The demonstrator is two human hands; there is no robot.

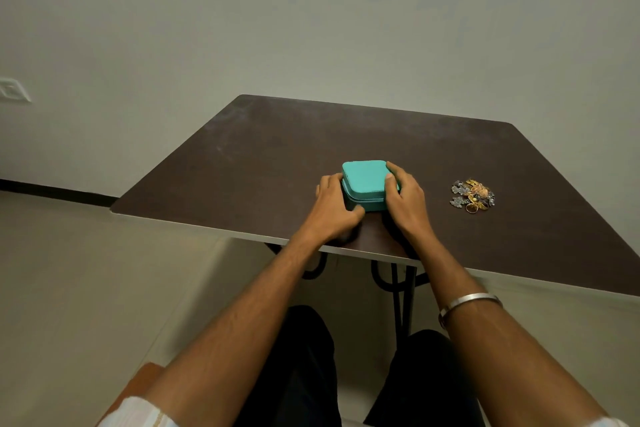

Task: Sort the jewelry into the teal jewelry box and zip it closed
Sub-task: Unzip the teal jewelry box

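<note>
Teal jewelry box [365,180], square with rounded corners and a matte lid, sits closed near the front edge of the dark brown surface [277,149]. Left hand [334,206] and right hand [405,196] grip its 2 sides with curled fingers. Jewelry [472,195], a tangled gold and silver heap, lies well apart to the right.

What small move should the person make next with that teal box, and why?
Probably unzip and lift the lid. The teal box looks closed, with the left hand and right hand gripping its sides, while the jewelry pile lies apart on the table.
</note>
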